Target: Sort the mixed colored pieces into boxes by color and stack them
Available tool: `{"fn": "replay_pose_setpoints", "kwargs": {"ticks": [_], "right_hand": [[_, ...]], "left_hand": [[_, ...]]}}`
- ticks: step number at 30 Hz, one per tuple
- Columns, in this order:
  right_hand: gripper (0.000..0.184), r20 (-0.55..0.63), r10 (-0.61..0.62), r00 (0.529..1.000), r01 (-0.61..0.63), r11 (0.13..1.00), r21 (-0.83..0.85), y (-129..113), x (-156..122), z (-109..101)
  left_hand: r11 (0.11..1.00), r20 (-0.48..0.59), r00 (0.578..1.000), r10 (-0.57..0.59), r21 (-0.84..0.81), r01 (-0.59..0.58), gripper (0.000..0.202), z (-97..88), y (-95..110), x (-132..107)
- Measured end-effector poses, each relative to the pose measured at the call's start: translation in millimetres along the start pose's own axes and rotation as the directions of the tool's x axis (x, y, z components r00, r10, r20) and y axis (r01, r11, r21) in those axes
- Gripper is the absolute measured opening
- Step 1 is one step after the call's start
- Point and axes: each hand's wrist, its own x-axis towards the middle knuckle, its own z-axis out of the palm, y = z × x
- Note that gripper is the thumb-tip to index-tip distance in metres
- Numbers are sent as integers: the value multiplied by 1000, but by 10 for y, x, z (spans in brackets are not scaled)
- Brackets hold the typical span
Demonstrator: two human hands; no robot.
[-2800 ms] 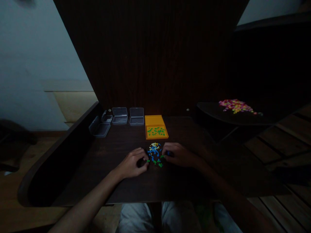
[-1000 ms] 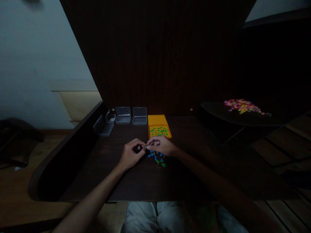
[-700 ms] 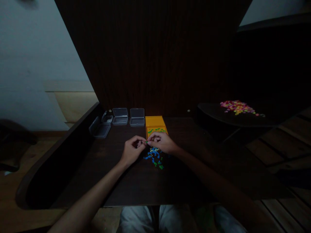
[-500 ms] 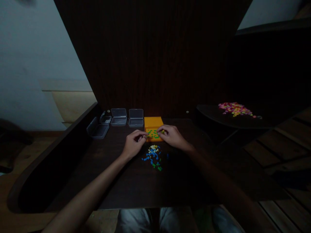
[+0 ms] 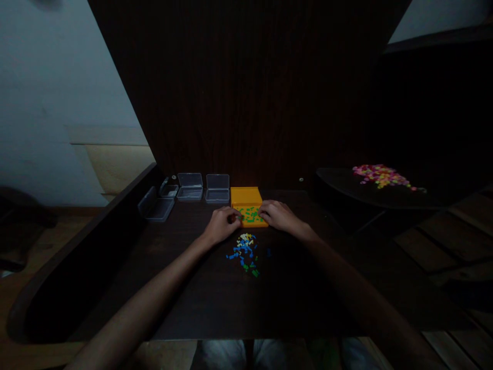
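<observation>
An open orange box [image 5: 246, 196] lies on the dark table [image 5: 192, 288], with several small green pieces [image 5: 251, 215] in its near half. My left hand [image 5: 222, 224] rests at the box's left near corner, its fingers curled together. My right hand [image 5: 278, 215] sits at the box's right edge, fingers bent and pinched over the rim. What either hand holds is too small and dark to make out. A loose pile of blue, green and pale pieces [image 5: 244, 251] lies on the table just in front of both hands.
Three open clear plastic boxes [image 5: 189, 186] stand in a row left of the orange box. A heap of pink and yellow pieces [image 5: 379, 175] lies on a dark side shelf at the right. A raised curved rail [image 5: 88, 231] borders the table's left side.
Both hands left the loose pile, met above it with a green piece pinched between them, then moved forward to the orange box, where they now rest at its two sides.
</observation>
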Motion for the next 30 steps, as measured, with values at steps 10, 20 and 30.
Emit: {"fn": "replay_pose_setpoints", "kwargs": {"ticks": [10, 20, 30], "right_hand": [[18, -30, 15, 999, -14, 999, 29, -64, 11, 38], [21, -120, -32, 992, 51, 986, 158, -81, -156, -3], [17, -224, -97, 970, 167, 933, 320, -223, -479, -138]], "left_hand": [[999, 150, 989, 1, 53, -9, 15, 23, -70, 129], [998, 192, 981, -37, 47, 28, 16, 35, -193, 291], [997, 214, 975, -64, -16, 69, 22, -27, -258, 339]]}}
